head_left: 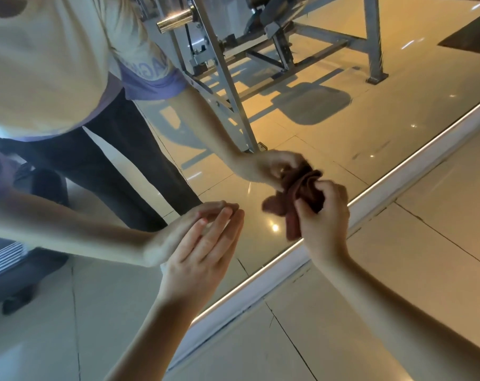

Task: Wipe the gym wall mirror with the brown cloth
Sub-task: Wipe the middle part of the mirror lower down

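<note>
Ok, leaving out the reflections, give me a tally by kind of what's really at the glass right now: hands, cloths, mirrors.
hands: 2, the left hand with straight fingers at the glass, the right hand gripping the cloth
brown cloth: 1
mirror: 1
total: 4

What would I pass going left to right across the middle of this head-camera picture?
First the left hand → brown cloth → right hand, gripping that cloth → tiled floor.
</note>
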`<action>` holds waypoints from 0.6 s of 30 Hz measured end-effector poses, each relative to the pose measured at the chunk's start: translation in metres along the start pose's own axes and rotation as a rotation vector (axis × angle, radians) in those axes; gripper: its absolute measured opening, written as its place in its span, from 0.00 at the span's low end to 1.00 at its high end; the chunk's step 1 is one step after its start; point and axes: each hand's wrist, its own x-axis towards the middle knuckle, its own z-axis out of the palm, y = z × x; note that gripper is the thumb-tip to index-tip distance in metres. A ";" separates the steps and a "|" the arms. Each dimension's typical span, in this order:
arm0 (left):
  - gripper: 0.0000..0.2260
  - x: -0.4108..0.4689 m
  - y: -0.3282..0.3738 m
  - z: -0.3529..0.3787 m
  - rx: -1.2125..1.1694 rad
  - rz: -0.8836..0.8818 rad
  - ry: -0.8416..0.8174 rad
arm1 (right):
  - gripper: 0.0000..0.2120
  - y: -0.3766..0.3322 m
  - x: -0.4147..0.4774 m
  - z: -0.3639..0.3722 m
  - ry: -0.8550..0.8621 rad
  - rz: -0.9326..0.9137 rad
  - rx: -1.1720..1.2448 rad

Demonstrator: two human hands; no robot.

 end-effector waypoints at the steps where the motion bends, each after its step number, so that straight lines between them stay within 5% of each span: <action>1: 0.18 0.002 0.001 0.000 -0.002 0.007 0.000 | 0.12 0.001 -0.012 0.003 -0.062 -0.080 0.006; 5: 0.18 0.008 0.002 -0.001 0.004 0.002 -0.001 | 0.14 0.009 -0.016 0.003 -0.143 -0.141 0.029; 10: 0.18 0.005 0.003 0.000 0.028 0.008 -0.014 | 0.12 0.019 -0.005 0.008 -0.027 0.205 0.009; 14: 0.18 0.012 0.007 0.002 0.031 0.004 0.002 | 0.12 0.012 -0.030 0.009 -0.163 0.056 0.040; 18: 0.19 0.020 0.010 0.004 0.038 0.004 -0.037 | 0.12 0.021 0.011 0.000 0.021 0.225 0.042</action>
